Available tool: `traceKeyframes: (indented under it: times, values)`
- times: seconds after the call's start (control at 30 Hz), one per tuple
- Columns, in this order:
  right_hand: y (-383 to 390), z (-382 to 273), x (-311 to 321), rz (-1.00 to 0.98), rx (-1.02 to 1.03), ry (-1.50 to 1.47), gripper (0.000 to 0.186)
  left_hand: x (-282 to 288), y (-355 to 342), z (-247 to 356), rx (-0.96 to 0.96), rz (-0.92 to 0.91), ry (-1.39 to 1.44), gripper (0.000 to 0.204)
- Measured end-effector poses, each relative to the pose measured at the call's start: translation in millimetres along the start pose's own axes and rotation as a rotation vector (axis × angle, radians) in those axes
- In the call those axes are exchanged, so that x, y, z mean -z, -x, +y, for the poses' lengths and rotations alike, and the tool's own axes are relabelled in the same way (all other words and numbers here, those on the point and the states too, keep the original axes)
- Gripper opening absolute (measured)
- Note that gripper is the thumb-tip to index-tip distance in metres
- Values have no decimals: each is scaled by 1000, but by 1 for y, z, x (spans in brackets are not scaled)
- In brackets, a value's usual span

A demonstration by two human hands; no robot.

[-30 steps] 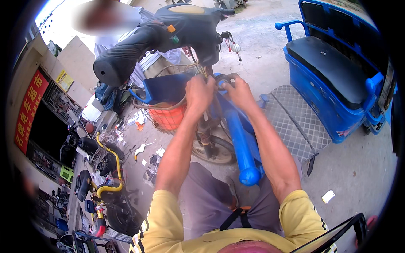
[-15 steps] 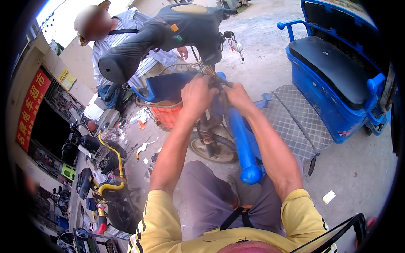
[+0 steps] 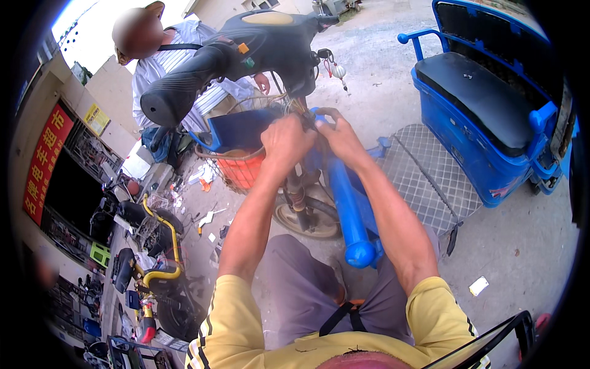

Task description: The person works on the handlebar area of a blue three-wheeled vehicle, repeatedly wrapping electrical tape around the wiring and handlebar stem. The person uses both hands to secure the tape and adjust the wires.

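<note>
Below the dark handlebar cover point(image 3: 270, 46) of a blue electric tricycle, a bundle of thin wires point(image 3: 297, 107) hangs out by the steering column. My left hand point(image 3: 286, 139) is closed around the lower end of these wires, its fingertips turned away from view. Close beside it, my right hand point(image 3: 339, 136) has its index finger arched and its thumb bent toward the left hand's fingers. What lies between its fingertips is too small and hidden to make out. A thick blue tube point(image 3: 349, 212) runs down just under my right hand.
Keys with a round charm point(image 3: 335, 71) hang from the cover. An orange-red basket point(image 3: 238, 171) and front wheel point(image 3: 307, 218) are below. A person in a hat point(image 3: 184, 74) is beyond the handlebar. At right are a chequered footboard point(image 3: 424, 172) and padded seat point(image 3: 482, 98); at left, a yellow-framed bike point(image 3: 165, 270).
My right hand has shifted slightly left, with its index finger lifted and arched. My left hand stays at the wires. The whole view has shifted slightly.
</note>
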State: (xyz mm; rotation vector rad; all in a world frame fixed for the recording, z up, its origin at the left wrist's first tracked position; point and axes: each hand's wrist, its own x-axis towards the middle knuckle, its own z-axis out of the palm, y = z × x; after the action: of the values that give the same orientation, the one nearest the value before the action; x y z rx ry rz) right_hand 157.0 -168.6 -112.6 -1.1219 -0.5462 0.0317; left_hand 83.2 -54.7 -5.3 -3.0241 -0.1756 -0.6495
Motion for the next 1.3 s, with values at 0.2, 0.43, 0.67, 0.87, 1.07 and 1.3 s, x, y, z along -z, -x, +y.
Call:
traceKeyframes:
  times: [0.2,0.43,0.67,0.87,1.07,1.3]
  values:
    - [-3,6,4,-64,6,26,34,11,6,-14,73,100,-19,45]
    - [-4,4,-3,-104,17,151,34,15,-4,-48,178,193,731,33]
    - [-6,-3,0,-45,122,325,34,10,-17,-32,148,326,1230,29]
    - [-9,-49,-15,150,436,301,34,11,-7,-10,70,213,1135,40]
    - [-22,-48,3,141,354,265,30,-1,11,-15,-28,100,1071,47]
    - [-39,-28,1,210,201,-289,24,-48,2,-21,124,21,1418,45]
